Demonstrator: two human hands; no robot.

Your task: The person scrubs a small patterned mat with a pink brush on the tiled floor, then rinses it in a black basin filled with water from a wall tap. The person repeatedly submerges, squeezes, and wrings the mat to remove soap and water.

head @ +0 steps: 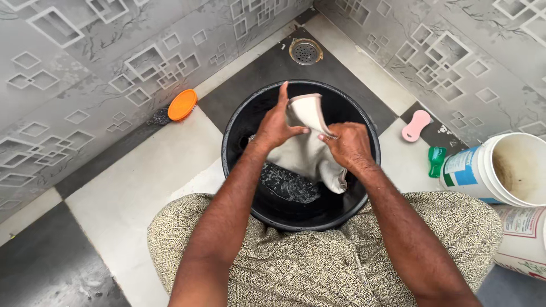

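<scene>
Beige wet cloth hangs at frame centre over a round black plastic tub; left hand and right hand both pinch its upper edge with closed fingers.

Wet beige cloth btwn both hands looks soft, matt. Black plastic tub under them is glossy; floor tiles smooth w/ slight sheen.
</scene>
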